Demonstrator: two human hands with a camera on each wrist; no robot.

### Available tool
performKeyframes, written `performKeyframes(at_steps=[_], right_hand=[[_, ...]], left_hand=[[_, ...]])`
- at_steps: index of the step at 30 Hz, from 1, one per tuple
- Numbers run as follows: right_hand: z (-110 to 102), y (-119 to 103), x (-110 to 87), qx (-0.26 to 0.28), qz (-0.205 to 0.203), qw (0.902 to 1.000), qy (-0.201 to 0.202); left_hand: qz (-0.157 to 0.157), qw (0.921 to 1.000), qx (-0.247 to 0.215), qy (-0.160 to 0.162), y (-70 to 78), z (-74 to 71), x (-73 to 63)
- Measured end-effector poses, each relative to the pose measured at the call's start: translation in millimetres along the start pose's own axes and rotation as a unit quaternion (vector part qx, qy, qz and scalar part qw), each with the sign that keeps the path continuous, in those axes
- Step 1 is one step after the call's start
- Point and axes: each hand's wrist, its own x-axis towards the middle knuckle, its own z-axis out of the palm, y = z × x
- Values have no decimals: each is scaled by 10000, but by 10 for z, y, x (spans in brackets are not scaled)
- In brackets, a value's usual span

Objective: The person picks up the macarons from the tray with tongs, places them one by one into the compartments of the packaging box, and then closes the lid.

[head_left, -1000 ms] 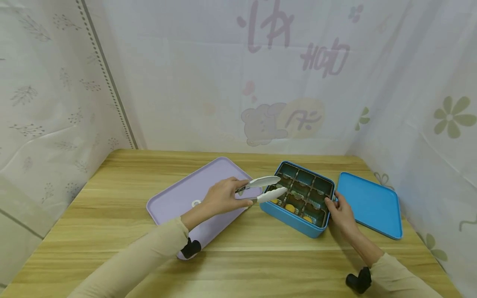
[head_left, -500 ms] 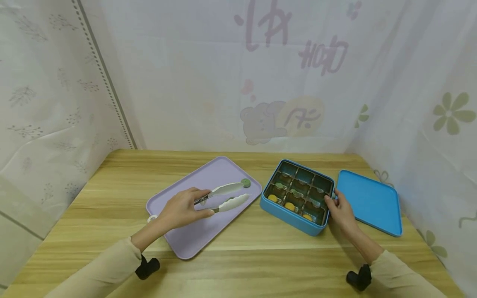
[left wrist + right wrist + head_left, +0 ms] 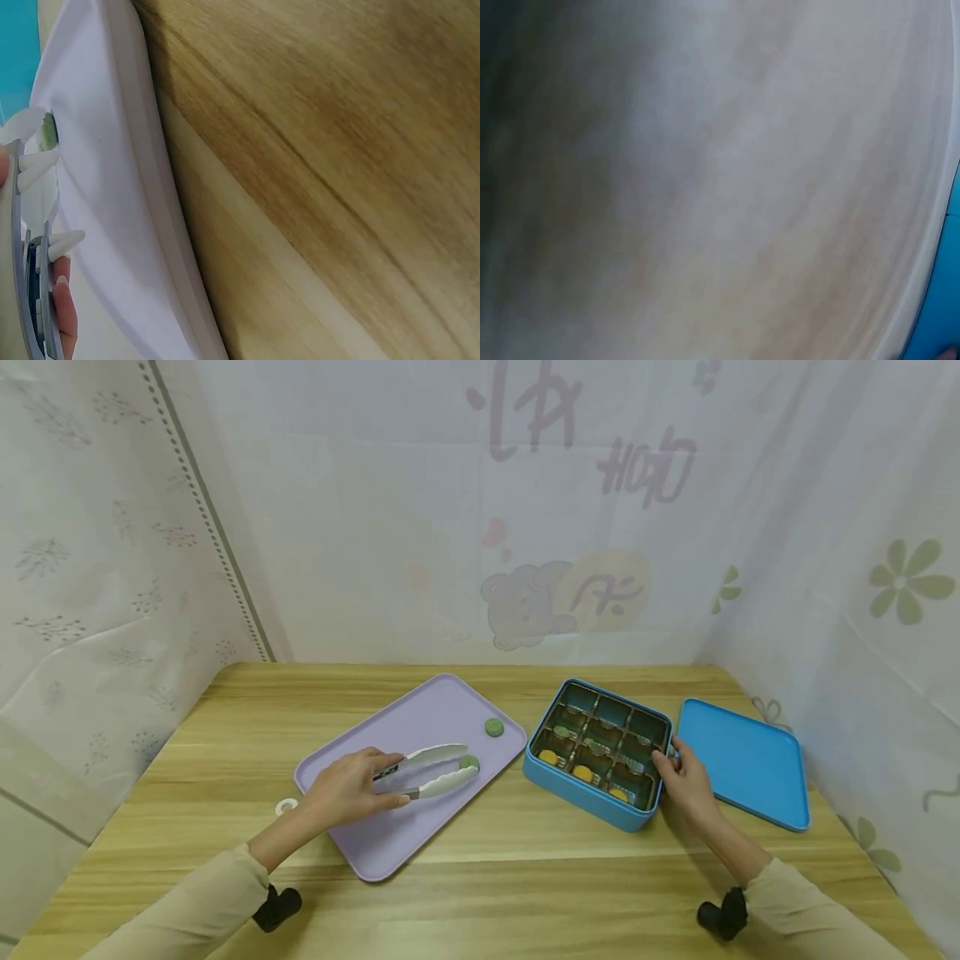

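Observation:
My left hand (image 3: 348, 787) holds a pair of tongs (image 3: 442, 783) with white tips over the lilac tray (image 3: 420, 710). The tong tips are spread on either side of a round green piece (image 3: 468, 763); whether they touch it I cannot tell. Farther back on the tray lies a second round green piece (image 3: 493, 727). At the right, my right hand (image 3: 686, 781) grips the side rim of a blue box (image 3: 585, 800). Its brown divided insert (image 3: 609, 731) holds yellow round pieces (image 3: 582, 773) in the front row and green ones (image 3: 562, 732) in the middle row.
A blue lid (image 3: 746, 764) lies flat right of the box. A white ring (image 3: 287, 807), probably on the tongs' handle end, shows behind the left wrist. The wooden table (image 3: 540, 893) meets a printed curtain (image 3: 375, 527) at its back edge.
My left hand has drawn back leftward from the box with the tongs, first beside the far green piece, then around the nearer one. My right hand stays on the box.

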Motion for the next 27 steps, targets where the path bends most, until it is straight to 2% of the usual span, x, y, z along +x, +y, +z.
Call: performKeyframes(at_steps=[7, 21, 27], right_hand=[[6, 14, -2, -91, -24, 10000, 8], [9, 13, 12, -159, -23, 9998, 74], [6, 15, 15, -113, -34, 9999, 76]], left_hand=[[45, 9998, 182, -35, -2, 29, 34], [209, 9995, 196, -97, -8, 41, 67], [55, 10000, 5, -73, 5, 22, 83]])
